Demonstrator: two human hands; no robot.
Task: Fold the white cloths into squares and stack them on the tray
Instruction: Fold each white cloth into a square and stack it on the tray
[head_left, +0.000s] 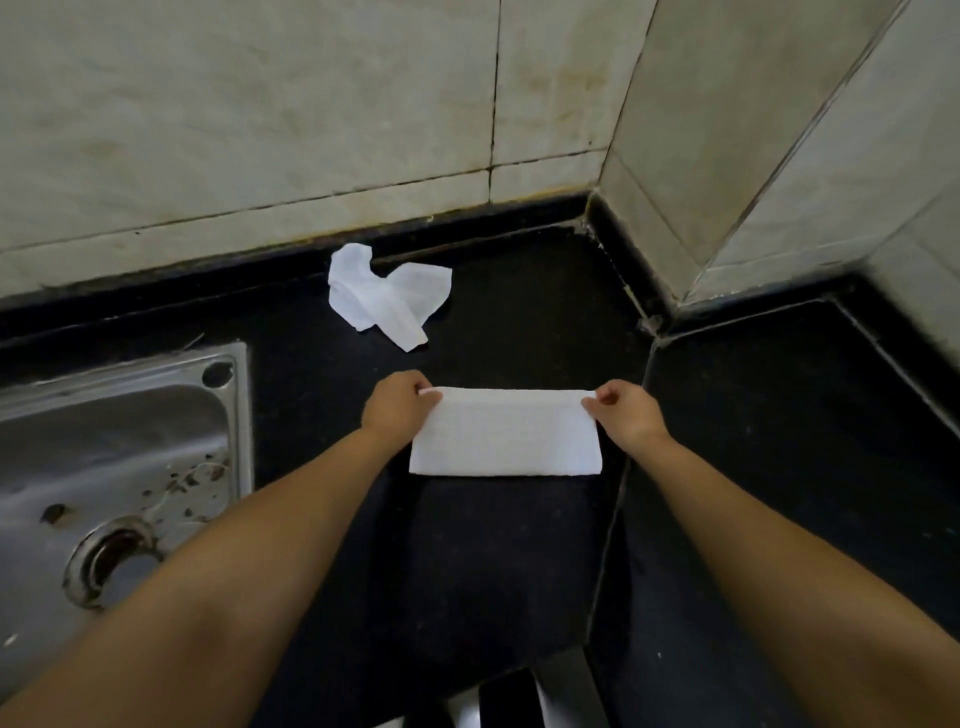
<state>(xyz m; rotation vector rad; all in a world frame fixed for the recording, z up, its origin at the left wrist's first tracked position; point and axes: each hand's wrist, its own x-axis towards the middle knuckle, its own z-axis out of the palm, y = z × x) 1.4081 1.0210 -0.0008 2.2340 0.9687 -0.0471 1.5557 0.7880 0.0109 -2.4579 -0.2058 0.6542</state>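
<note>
A: Where was the folded cloth (506, 432) when we looked down?

B: It lay flat on the black counter (519, 322), just right of the steel sink (119, 441), as a long white rectangle. Our left hand (397, 402) pinched its far left corner, and our right hand (623, 410) pinched its far right corner, fingers curled tight on the edge, so the cloth stretched between the two grips.

A: And the other cloth?

B: A crumpled cloth (387, 296) sat beyond the sink's far right corner, against the tiled wall (260, 130).

A: Anything we could not make out?

B: Our fingertips were tucked from sight, the sink ran off the left edge, and something dark and shiny at the bottom edge was too cut off to identify.
</note>
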